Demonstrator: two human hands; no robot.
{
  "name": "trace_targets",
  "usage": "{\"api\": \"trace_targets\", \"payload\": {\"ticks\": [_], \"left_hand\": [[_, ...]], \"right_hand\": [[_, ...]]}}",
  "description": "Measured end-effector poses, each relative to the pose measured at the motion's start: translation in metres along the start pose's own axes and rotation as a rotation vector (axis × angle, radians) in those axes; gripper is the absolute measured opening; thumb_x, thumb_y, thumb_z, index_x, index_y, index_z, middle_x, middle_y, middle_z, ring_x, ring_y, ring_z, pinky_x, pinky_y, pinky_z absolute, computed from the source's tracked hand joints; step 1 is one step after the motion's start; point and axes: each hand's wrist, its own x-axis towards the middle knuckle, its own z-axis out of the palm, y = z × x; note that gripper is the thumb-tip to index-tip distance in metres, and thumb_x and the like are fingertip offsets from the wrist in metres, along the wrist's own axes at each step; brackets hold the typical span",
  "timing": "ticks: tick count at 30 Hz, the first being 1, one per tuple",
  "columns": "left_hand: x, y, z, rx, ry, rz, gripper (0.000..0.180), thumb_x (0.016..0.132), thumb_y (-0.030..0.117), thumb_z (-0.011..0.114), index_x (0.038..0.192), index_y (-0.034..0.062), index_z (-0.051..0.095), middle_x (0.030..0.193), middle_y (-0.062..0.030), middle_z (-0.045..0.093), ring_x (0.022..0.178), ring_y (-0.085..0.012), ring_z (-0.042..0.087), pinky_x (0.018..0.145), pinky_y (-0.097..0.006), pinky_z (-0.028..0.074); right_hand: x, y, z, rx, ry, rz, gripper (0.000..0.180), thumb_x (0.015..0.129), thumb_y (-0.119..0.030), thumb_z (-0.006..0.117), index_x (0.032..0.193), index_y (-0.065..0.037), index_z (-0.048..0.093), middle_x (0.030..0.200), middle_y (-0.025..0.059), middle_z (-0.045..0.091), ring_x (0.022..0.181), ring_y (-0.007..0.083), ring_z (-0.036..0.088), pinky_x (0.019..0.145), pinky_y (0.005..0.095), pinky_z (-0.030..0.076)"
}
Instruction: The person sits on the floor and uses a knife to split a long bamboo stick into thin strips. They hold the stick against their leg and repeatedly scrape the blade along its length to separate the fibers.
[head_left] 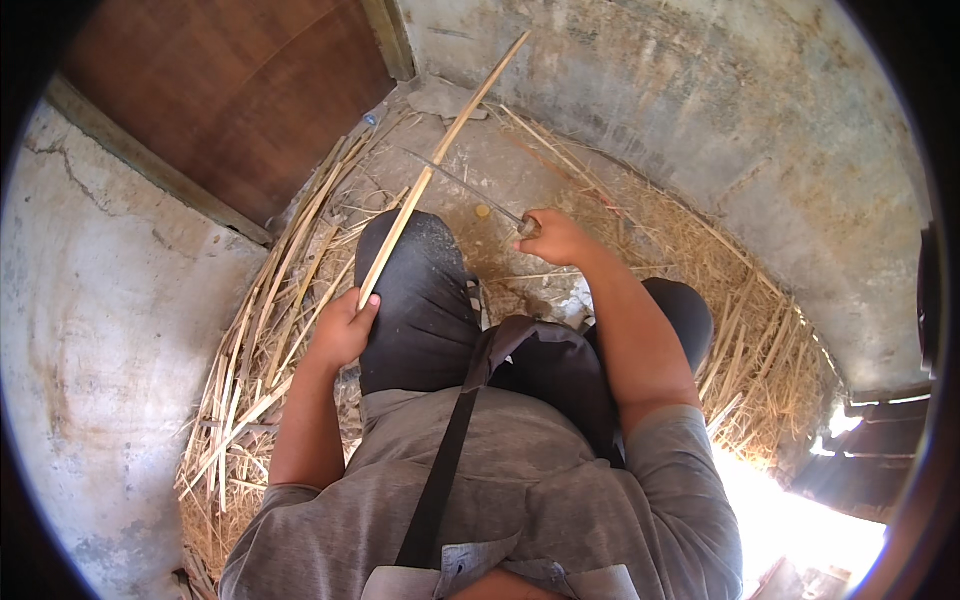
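My left hand (343,328) is closed round the near end of a long, pale split-bamboo strip (398,222). The strip slants up and away across my left knee, its far tip toward the wall. My right hand (552,238) grips the handle of a thin-bladed knife (470,189), mostly hidden in my fingers. The blade points left and meets or crosses the strip just beyond the knee; whether it bites into the strip I cannot tell. Pale dust and small shavings lie on the knee of my dark trousers (425,260).
Several loose strips (262,320) lie in a pile along the left wall. Shavings and straw-like scraps (745,330) heap against the right wall (720,110). A brown door panel (240,90) stands at the far left. A dark strap (440,480) crosses my front.
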Motion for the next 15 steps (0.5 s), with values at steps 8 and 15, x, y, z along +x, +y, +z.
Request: {"api": "trace_targets", "payload": {"ticks": [8, 15], "left_hand": [[0.0, 0.005, -0.002, 0.011, -0.014, -0.023, 0.039, 0.104, 0.039, 0.058, 0.094, 0.0015, 0.06, 0.085, -0.022, 0.066, 0.081, -0.0395, 0.063, 0.077, -0.044, 0.049], [-0.001, 0.006, -0.003, 0.016, -0.008, -0.023, 0.039, 0.103, 0.039, 0.058, 0.093, 0.0014, 0.06, 0.085, -0.0224, 0.066, 0.082, -0.04, 0.063, 0.077, -0.045, 0.049]], "right_hand": [[-0.003, 0.0, -0.011, -0.022, 0.003, 0.005, 0.064, 0.079, -0.042, 0.081, 0.123, 0.003, 0.068, 0.114, 0.0268, 0.07, 0.109, 0.0423, 0.066, 0.094, 0.0455, 0.052], [-0.002, 0.0, -0.005, -0.012, 0.018, 0.001, 0.064, 0.08, -0.044, 0.081, 0.122, 0.003, 0.068, 0.113, 0.0264, 0.07, 0.108, 0.0421, 0.067, 0.094, 0.0453, 0.052]]}}
